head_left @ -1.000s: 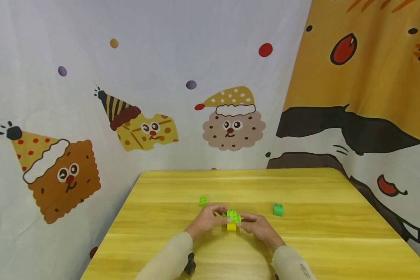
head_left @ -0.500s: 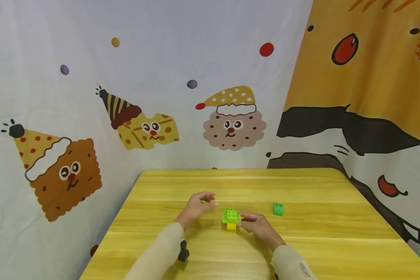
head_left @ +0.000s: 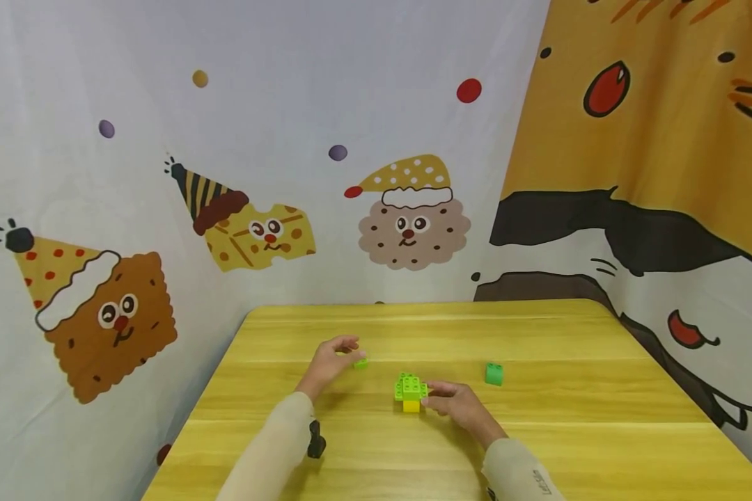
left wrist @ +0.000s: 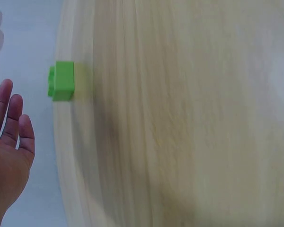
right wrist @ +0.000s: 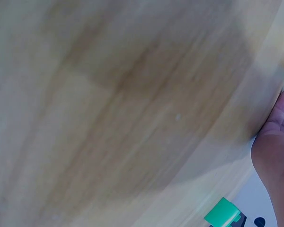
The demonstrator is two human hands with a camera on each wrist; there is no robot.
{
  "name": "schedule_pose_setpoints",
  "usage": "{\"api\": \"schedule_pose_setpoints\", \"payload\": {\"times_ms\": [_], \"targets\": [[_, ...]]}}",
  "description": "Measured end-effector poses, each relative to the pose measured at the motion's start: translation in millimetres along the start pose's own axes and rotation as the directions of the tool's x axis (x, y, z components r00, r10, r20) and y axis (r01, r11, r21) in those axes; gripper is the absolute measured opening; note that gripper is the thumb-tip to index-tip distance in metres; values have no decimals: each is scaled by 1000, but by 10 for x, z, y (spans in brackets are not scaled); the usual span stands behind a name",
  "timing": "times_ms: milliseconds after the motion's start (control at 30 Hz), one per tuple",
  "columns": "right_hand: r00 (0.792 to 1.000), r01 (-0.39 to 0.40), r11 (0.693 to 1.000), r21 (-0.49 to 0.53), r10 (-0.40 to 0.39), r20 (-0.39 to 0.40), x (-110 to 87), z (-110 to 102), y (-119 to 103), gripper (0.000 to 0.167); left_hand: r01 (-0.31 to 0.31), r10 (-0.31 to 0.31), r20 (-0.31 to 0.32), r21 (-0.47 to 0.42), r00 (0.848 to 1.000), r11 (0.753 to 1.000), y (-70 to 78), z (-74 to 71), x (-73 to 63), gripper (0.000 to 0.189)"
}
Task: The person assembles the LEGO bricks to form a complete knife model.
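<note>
A small stack of building bricks (head_left: 410,389), lime green above and yellow below, stands upright on the table. My right hand (head_left: 460,403) holds the right side of the stack between thumb and fingers; only part of that hand (right wrist: 278,137) enters the right wrist view. Farther left, my left hand (head_left: 329,364) reaches beside a loose lime green brick (head_left: 361,364), which it partly covers in the head view. In the left wrist view this brick (left wrist: 64,81) stands apart from the visible fingers (left wrist: 12,113), which are loosely extended.
A darker green brick (head_left: 494,374) sits on the wooden table (head_left: 570,396), to the right of the stack and beyond my right hand. Behind the table's far edge hangs a printed cloth (head_left: 276,83) with cartoon figures.
My left hand has let go of the stack and moved left to the loose lime brick. My right hand stays at the stack's right side. The head view has shifted slightly.
</note>
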State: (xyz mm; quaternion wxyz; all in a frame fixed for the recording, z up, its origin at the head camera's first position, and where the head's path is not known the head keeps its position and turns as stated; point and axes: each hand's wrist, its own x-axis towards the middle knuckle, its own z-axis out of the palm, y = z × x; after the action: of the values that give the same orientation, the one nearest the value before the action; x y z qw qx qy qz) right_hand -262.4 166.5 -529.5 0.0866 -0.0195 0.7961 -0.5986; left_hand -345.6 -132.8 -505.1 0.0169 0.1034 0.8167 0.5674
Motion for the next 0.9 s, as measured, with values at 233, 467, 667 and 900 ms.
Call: {"api": "schedule_pose_setpoints", "payload": {"times_ms": [233, 467, 667, 900], "targets": [[1000, 13, 1000, 20, -13, -3, 23, -18, 5, 52, 12, -12, -46, 3, 999, 1000, -94, -65, 38, 51], [999, 26, 999, 22, -27, 36, -18, 4, 41, 52, 53, -51, -54, 31, 997, 998, -242, -82, 41, 51], [999, 23, 999, 28, -24, 38, -61, 15, 46, 51, 88, -88, -10, 37, 996, 995, -308, -42, 29, 51], [998, 24, 1000, 6, -24, 51, -42, -11, -7, 55, 89, -88, -7, 17, 996, 996, -284, -7, 85, 52]]}}
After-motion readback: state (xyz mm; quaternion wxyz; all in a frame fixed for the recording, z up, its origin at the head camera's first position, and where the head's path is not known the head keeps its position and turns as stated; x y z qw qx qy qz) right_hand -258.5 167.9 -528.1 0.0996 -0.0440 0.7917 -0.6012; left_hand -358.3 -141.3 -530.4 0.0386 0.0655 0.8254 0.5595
